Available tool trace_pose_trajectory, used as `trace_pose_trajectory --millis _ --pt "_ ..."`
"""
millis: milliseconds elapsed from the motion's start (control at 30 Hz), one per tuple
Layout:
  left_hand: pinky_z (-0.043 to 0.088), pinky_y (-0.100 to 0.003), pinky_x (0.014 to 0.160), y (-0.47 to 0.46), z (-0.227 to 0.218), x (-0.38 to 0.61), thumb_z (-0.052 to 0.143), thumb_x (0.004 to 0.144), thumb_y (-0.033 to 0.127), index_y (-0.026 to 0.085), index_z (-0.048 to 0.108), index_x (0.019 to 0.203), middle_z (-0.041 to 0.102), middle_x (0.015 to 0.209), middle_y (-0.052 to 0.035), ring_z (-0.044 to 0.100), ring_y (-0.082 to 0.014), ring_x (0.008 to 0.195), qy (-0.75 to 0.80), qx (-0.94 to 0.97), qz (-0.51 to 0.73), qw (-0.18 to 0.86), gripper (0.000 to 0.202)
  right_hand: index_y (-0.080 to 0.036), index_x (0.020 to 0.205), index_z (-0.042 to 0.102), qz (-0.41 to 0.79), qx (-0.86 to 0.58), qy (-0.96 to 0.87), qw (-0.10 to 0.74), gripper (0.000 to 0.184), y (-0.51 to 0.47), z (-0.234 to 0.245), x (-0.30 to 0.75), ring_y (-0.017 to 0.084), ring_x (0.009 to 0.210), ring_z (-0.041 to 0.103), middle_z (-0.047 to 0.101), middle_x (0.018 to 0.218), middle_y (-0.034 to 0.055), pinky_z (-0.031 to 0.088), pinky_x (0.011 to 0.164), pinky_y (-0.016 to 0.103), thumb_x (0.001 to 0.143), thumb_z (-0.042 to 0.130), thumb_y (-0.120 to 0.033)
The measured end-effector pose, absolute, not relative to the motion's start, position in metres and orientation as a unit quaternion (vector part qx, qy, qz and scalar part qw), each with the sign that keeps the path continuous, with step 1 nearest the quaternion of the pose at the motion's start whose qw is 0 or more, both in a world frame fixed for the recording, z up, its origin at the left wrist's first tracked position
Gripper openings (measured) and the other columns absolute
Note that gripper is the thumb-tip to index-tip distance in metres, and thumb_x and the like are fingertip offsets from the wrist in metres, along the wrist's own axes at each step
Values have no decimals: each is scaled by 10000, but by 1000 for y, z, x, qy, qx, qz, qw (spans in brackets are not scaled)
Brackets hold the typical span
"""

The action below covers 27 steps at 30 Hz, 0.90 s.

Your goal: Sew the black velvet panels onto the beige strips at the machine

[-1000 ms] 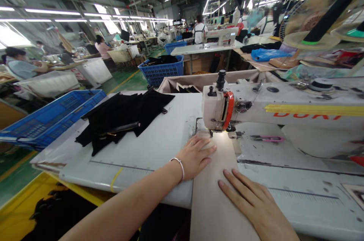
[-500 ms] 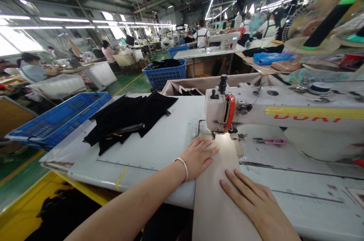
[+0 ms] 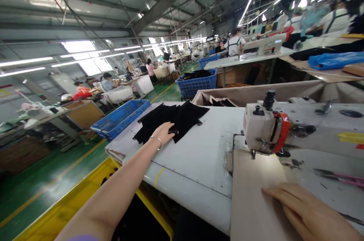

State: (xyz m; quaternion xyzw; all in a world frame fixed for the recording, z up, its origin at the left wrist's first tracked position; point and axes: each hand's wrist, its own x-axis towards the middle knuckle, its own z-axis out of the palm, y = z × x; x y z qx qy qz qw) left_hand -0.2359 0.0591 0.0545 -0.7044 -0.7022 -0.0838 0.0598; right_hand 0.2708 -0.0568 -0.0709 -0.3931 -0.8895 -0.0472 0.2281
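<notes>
My left hand [image 3: 162, 135], with a bracelet at the wrist, is at the stack of black fabric pieces [image 3: 187, 118] on the table's left side. Its fingers are bent over the front piece, beside a dark zipper-like strip; the thumb is mostly hidden. A long beige fabric strip [image 3: 247, 195] runs under the head of the sewing machine [image 3: 260, 125] and hangs toward me. My right hand [image 3: 304, 205] lies on this strip's right side, fingers stretched out, slightly blurred, holding nothing. The machine's lamp lights the strip near the needle.
Thread snips [image 3: 338, 176] with pink handles lie right of the strip. A blue crate [image 3: 121, 119] stands beyond the table's left edge, and a yellow bin [image 3: 71, 203] below it. A fabric-lined box [image 3: 273, 93] sits behind the machine. Co-workers sit farther off.
My left hand has left the beige strip and reached left to the black pieces. The view has swung left. My right hand stays on the strip.
</notes>
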Motion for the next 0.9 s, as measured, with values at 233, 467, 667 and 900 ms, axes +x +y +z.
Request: trace_pose_trajectory --millis 233,467,667,900 --pt "438 -496 990 57 52 -297 532 927 341 144 518 1252 526 1288 -138 524 -270 1174 -782 -615 -29 102 381 -351 1253 586 -74 -395 -884 240 414 -38 -84 255 228 1047 585 614 1150 21 479 920 395 843 529 -339" --pt "508 -426 895 80 64 -321 555 919 343 153 569 1154 579 1179 -94 587 -213 1035 -786 -611 22 89 302 -368 1372 460 -99 -407 -881 220 522 -38 -90 259 259 1153 539 499 1367 1 436 956 449 852 507 -364" --pt "517 -424 879 70 70 -313 561 917 337 150 551 1185 574 1184 -96 591 -215 1029 -783 -616 23 86 326 -365 1358 477 -110 -405 -881 216 504 -40 -79 256 250 1162 537 512 1359 -7 451 942 425 855 505 -385" --pt "434 -424 982 51 129 -271 440 941 208 131 591 1150 602 1148 -125 564 -248 1103 -767 -623 -39 148 270 -321 1375 465 -97 -423 -877 207 500 -43 -62 247 241 1188 515 494 1382 17 423 969 424 881 484 -401"
